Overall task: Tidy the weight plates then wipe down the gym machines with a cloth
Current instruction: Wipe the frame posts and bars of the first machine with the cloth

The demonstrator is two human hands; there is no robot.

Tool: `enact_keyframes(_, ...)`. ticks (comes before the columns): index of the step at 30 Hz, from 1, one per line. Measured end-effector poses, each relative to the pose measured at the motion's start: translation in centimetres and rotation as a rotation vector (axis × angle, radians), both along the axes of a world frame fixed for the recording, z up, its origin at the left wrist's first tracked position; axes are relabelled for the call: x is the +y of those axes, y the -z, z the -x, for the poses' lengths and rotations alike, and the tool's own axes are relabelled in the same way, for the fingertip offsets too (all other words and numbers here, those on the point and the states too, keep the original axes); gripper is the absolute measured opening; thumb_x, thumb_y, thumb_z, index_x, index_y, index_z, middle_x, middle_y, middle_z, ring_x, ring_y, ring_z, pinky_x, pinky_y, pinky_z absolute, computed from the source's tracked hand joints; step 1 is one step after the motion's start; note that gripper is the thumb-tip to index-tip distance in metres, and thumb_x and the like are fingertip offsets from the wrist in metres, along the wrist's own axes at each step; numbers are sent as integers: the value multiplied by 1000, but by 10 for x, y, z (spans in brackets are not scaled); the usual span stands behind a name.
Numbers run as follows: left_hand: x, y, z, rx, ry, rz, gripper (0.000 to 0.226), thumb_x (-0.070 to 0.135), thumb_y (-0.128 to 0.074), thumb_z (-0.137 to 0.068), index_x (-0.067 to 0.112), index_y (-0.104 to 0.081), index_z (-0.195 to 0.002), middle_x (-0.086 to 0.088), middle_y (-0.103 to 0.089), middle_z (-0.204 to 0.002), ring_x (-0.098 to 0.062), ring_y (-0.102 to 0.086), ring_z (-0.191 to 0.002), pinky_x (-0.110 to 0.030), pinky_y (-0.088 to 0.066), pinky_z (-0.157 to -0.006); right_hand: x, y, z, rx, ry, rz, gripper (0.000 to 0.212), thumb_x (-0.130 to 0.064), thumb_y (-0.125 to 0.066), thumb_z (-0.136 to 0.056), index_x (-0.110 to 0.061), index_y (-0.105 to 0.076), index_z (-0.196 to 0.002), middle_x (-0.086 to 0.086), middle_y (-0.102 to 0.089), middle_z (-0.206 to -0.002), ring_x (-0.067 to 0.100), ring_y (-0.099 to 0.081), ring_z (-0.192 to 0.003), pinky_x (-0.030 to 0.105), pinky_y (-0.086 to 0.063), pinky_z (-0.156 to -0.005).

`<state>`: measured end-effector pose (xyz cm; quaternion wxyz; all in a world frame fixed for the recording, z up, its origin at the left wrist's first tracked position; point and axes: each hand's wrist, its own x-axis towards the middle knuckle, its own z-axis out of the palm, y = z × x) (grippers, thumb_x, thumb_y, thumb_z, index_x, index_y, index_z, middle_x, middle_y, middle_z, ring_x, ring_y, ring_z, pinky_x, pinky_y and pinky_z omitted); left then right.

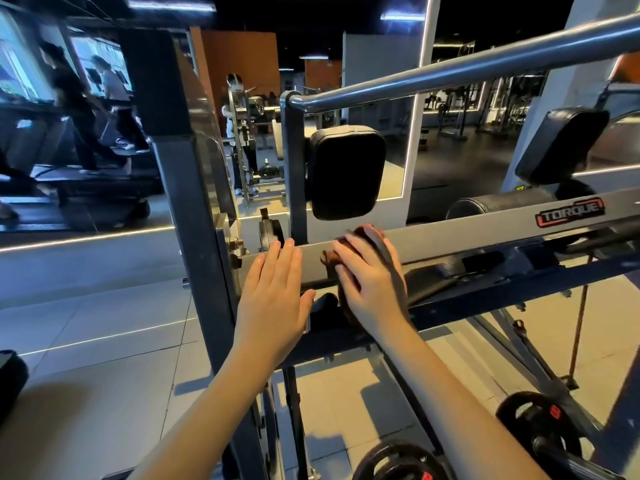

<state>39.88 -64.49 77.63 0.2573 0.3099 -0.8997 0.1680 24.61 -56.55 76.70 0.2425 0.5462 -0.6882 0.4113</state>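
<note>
- Before you, the gym machine's grey crossbeam (485, 233) bears a brand badge (569, 212) reading "TORQUE", white letters edged in red.
- Red labels (555, 411) on the weight plates (519, 414) at your lower right are too small to read.

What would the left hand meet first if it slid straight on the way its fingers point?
Most likely the dark upright steel post rising from the grey horizontal machine beam; the left hand lies flat on that beam, fingertips just short of the post's foot. Depth is unclear.

A wall mirror (393, 84) (light-edged) and tiled floor (104, 344).
</note>
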Motion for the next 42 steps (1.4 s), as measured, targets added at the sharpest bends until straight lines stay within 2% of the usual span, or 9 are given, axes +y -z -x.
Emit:
enact_keyframes(3, 0, -1, -1, 7, 13, -20, 66, 44, -23, -96, 3, -36, -146, -15, -36, -152, -31, -30, -143, -44, -20, -115, 5, -11, 43, -37, 4, -23, 40, -31, -42, -97, -16, -63, -127, 7, -57, -135, 27, -42, -135, 53, -35, -110)
enact_keyframes(8, 2, -6, 4, 30, 39, -46, 65, 43, -24, -95, 3, -39, -144, -16, -39, -150, -31, -33, -141, -44, -20, -114, -2, -26, 26, -282, 255, 35, 35, -28, -49, -98, -19, -61, -131, 6, -42, -149, 25, -20, -144, 51, -17, -119)
enact_keyframes(13, 9, -11, 25, -1, 101, -13, 61, 41, -26, -96, 4, -41, -142, -14, -42, -148, -30, -37, -139, -46, -22, -113, 7, -5, 26, -26, -13, -11, 41, -32, -41, -97, -16, -64, -126, 5, -54, -137, 26, -40, -136, 50, -32, -112)
enact_keyframes(19, 9, -4, 28, -36, 57, 48, 63, 44, -28, -95, 6, -41, -143, -13, -42, -149, -29, -36, -140, -47, -21, -114, 3, -26, 65, -216, 253, 66, 36, -28, -46, -97, -18, -61, -128, 6, -52, -141, 26, -31, -140, 53, -25, -116)
enact_keyframes(21, 9, -4, 29, -20, 57, 42, 63, 44, -28, -95, 5, -42, -142, -13, -42, -148, -29, -37, -139, -46, -23, -115, 1, -6, 35, -214, 218, 57, 35, -26, -50, -98, -19, -59, -131, 6, -46, -146, 23, -22, -142, 48, -17, -118)
enact_keyframes(25, 9, -2, 31, -16, 60, 47, 63, 43, -28, -95, 6, -41, -143, -13, -42, -149, -29, -37, -139, -46, -22, -114, 14, 3, 49, 10, -29, 8, 38, -30, -46, -96, -13, -65, -124, 9, -58, -133, 28, -44, -133, 52, -32, -112)
enact_keyframes(30, 11, -4, 31, -9, 49, 34, 62, 44, -27, -95, 7, -41, -143, -12, -41, -149, -28, -36, -140, -46, -22, -114, 18, -25, 92, -218, 267, 55, 41, -31, -42, -95, -17, -62, -128, 5, -54, -139, 27, -36, -139, 56, -29, -113)
enact_keyframes(37, 17, -8, 45, 28, 55, 34, 61, 41, -29, -95, 4, -46, -140, -13, -45, -146, -29, -40, -137, -47, -23, -112, 19, -5, 76, 57, 16, 24, 39, -32, -44, -96, -15, -65, -124, 7, -61, -131, 26, -44, -133, 50, -34, -111)
enact_keyframes(42, 24, -14, 66, -3, 147, 30, 58, 41, -28, -95, 6, -49, -137, -12, -49, -142, -28, -42, -136, -47, -29, -113, 13, -24, 94, -199, 262, 87, 40, -26, -44, -95, -16, -63, -128, 6, -56, -137, 29, -38, -138, 58, -30, -113)
